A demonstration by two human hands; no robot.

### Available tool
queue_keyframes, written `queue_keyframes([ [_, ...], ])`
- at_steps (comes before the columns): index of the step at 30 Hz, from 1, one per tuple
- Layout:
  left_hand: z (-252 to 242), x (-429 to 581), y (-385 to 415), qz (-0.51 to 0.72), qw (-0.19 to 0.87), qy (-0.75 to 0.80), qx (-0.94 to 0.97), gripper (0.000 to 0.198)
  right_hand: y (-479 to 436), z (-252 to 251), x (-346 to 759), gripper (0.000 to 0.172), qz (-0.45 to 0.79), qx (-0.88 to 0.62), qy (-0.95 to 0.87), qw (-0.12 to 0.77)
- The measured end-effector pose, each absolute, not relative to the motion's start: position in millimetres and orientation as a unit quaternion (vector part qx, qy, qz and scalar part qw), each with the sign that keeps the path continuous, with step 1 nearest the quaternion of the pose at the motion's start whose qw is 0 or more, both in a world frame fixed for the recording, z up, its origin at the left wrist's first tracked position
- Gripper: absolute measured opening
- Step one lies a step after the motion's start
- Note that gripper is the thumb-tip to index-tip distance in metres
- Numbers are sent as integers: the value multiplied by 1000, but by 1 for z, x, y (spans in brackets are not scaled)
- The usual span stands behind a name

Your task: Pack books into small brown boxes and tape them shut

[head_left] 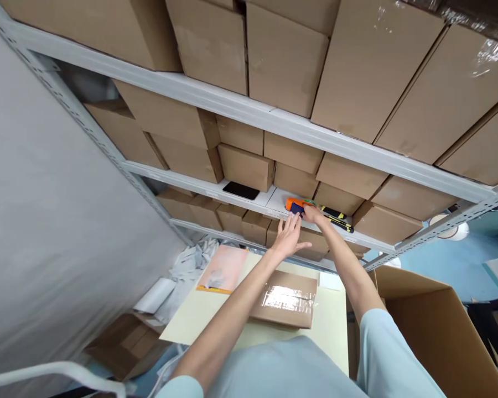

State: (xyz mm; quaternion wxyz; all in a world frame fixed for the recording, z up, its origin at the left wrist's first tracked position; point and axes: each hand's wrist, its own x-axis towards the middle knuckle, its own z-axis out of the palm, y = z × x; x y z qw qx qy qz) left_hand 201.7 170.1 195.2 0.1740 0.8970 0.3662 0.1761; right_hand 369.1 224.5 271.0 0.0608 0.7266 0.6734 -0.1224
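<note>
Both my arms reach up to a white metal shelf [253,202]. My right hand [312,213] is closed over an orange and dark blue tool [294,205] lying on the shelf board. My left hand [288,236] is open with fingers stretched, just below and left of that tool, close to the shelf edge. A yellow and black utility knife [339,221] lies on the shelf right of my right hand. A black phone [241,190] lies flat on the shelf further left.
Brown cardboard boxes [282,61] fill the shelves above and behind. Below is a pale table [199,315] with a taped flat box [286,298] and an orange-pink sheet [224,268]. An open large carton [431,326] stands at the right. A grey wall is at the left.
</note>
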Motion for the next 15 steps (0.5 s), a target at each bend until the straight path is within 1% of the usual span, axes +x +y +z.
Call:
queue_keyframes([
  [2,189,193,161,187,188,374,889,102,228,267,370,44,-118,731,669,59],
  [4,180,180,151,186,211,385,879,96,224,261,371,55,-107,735,668,48],
  [5,174,172,145,186,224,392,873,93,217,257,371,60,-94,738,668,30],
  [7,157,146,131,194,250,411,855,88,191,243,373,67,-54,745,664,-35],
  [10,119,91,97,219,287,465,809,88,117,211,373,69,-15,758,631,-161],
  [12,95,52,67,218,313,524,762,88,51,188,368,70,-49,782,587,-204],
  [15,73,13,28,196,336,602,697,86,-45,158,348,71,-121,828,495,-232],
])
